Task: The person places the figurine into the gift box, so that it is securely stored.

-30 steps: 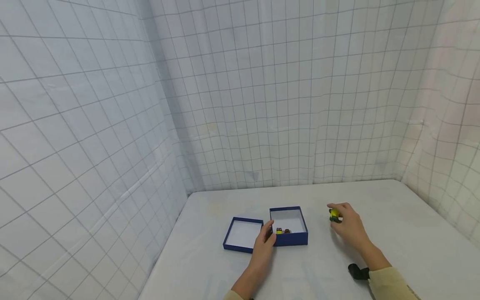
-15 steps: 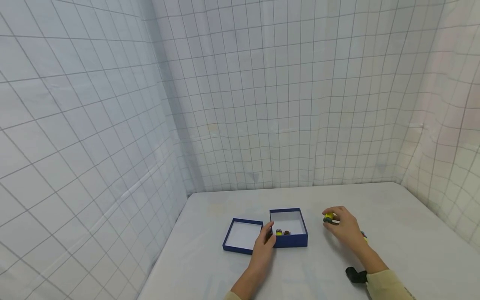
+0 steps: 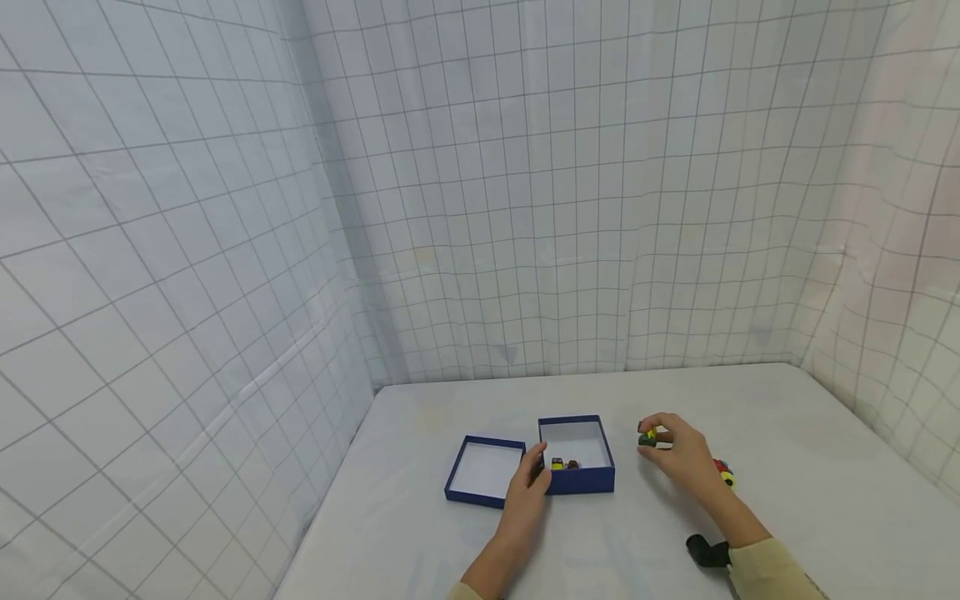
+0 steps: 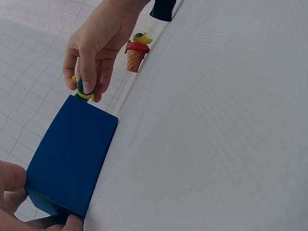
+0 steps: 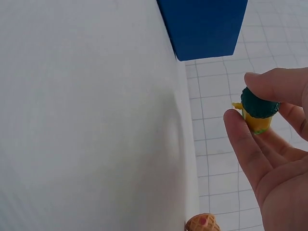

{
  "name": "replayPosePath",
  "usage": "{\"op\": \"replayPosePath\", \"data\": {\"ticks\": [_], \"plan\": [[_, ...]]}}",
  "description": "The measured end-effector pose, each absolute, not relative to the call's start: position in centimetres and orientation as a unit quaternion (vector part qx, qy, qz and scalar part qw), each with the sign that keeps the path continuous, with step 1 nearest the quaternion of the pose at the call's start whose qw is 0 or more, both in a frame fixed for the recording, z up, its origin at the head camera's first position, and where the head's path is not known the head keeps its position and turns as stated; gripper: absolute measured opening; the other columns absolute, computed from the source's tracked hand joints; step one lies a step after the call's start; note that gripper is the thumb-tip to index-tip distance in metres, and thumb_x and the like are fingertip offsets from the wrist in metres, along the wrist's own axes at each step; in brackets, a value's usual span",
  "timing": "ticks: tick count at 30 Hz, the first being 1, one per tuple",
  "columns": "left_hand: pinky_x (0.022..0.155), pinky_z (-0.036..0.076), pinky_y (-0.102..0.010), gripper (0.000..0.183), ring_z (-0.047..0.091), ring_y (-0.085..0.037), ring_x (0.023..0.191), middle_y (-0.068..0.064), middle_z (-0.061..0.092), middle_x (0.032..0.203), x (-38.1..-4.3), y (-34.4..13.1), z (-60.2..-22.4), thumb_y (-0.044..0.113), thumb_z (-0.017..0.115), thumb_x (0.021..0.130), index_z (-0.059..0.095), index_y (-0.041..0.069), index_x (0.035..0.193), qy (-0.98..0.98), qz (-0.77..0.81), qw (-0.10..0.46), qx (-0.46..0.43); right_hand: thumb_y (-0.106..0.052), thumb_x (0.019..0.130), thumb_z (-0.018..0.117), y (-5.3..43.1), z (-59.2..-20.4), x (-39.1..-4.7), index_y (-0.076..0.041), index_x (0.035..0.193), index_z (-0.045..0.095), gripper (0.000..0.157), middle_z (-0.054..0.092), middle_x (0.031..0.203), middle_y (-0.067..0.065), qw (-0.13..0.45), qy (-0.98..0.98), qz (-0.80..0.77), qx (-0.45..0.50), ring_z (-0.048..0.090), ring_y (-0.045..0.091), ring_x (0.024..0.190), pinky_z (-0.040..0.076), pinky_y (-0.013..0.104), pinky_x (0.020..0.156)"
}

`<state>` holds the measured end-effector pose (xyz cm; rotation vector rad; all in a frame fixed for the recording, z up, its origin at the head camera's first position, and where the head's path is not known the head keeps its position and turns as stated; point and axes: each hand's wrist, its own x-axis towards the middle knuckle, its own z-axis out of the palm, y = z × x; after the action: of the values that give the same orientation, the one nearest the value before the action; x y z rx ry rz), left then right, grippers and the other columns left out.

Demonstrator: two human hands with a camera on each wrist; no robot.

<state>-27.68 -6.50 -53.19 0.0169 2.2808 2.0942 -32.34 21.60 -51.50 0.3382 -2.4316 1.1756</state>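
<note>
Edging leftward since a second ago, the right hand (image 3: 682, 458) is bringing a green-and-yellow toy (image 3: 651, 434) nearer a blue box (image 3: 588, 481), whose open top is facing up on the white surface (image 3: 622, 542). A cone-shaped toy (image 3: 724, 472), hidden behind the same hand in the oldest frame, is now showing just to the right of the wrist; the left wrist view is revealing its red middle and yellow top. The left hand (image 3: 527, 490) is keeping its place.

The right hand is pinching its toy, the thumb pressing on the dark green rounded part and the fingers closing in from the other side, leaving only the toy's width between them. That toy is sitting at the fingertips, to the right of the box and apart from it. The left hand is gripping the box's left end, thumb and fingers spreading across that side wall.

Inside the box, just to the right of the left hand's fingers, a small yellow toy (image 3: 557, 464) and a brown piece (image 3: 573, 465) are lying side by side. A shallow blue-rimmed lid (image 3: 484, 468) is lying to the left of the left hand. Beside the right sleeve (image 3: 772, 571), a black object (image 3: 703, 551) is showing.
</note>
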Motion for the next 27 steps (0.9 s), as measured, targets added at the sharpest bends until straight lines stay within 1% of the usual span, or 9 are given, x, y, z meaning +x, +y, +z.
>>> {"op": "replayPosePath", "data": {"ticks": [6,9,12,15,18,21,27], "plan": [[0.116,0.028,-0.057,0.046,0.03,-0.037,0.147,-0.011,0.037,0.159,-27.68,-6.46,-53.13,0.024,0.051,0.106,0.045,0.032,0.151,0.737,0.675,0.022,0.006,0.002,0.079,0.082,21.33,-51.39,-32.32,-0.016,0.095,0.059,0.034,0.063,0.121,0.013,0.199,-0.878,0.418,0.12,0.069,0.038,0.099,0.06,0.049,0.08],[0.116,0.028,-0.057,0.046,0.03,-0.037,0.147,-0.011,0.037,0.159,-27.68,-6.45,-53.13,0.024,0.051,0.106,0.045,0.032,0.151,0.738,0.675,0.021,0.005,0.0,0.079,0.083,21.24,-51.36,-32.31,-0.016,0.094,0.057,0.034,0.064,0.122,0.012,0.199,-0.877,0.422,0.115,0.069,0.036,0.099,0.06,0.048,0.081],[0.116,0.028,-0.057,0.046,0.03,-0.037,0.147,-0.011,0.037,0.159,-27.68,-6.45,-53.14,0.024,0.051,0.106,0.045,0.031,0.151,0.736,0.676,0.022,0.005,0.0,0.079,0.083,21.2,-51.34,-32.27,-0.016,0.093,0.057,0.034,0.064,0.124,0.012,0.201,-0.873,0.43,0.111,0.069,0.034,0.098,0.06,0.046,0.081],[0.116,0.028,-0.058,0.046,0.03,-0.038,0.147,-0.011,0.037,0.159,-27.68,-6.44,-53.16,0.024,0.051,0.106,0.045,0.031,0.151,0.738,0.675,0.021,0.006,-0.001,0.078,0.084,21.16,-51.31,-32.23,-0.016,0.09,0.056,0.034,0.065,0.127,0.012,0.205,-0.868,0.441,0.103,0.07,0.03,0.096,0.061,0.04,0.081],[0.116,0.028,-0.058,0.046,0.03,-0.037,0.147,-0.011,0.038,0.159,-27.65,-6.44,-53.18,0.023,0.05,0.106,0.045,0.03,0.151,0.739,0.674,0.021,0.006,-0.002,0.077,0.086,21.06,-51.25,-32.12,-0.016,0.087,0.055,0.035,0.066,0.126,0.011,0.21,-0.863,0.448,0.101,0.071,0.027,0.093,0.061,0.033,0.079],[0.117,0.027,-0.057,0.046,0.029,-0.037,0.147,-0.01,0.037,0.159,-27.62,-6.43,-53.16,0.022,0.05,0.106,0.044,0.03,0.152,0.738,0.675,0.023,0.006,-0.004,0.077,0.087,20.9,-51.12,-31.98,-0.015,0.084,0.054,0.035,0.067,0.125,0.01,0.212,-0.859,0.455,0.106,0.072,0.025,0.093,0.06,0.029,0.077],[0.117,0.027,-0.057,0.046,0.029,-0.037,0.147,-0.01,0.037,0.159,-27.56,-6.44,-53.17,0.022,0.05,0.106,0.045,0.031,0.151,0.738,0.675,0.021,0.008,-0.007,0.077,0.087,20.55,-51.04,-31.78,-0.016,0.08,0.054,0.035,0.068,0.123,0.006,0.215,-0.853,0.459,0.124,0.07,0.024,0.097,0.06,0.029,0.077]]}}
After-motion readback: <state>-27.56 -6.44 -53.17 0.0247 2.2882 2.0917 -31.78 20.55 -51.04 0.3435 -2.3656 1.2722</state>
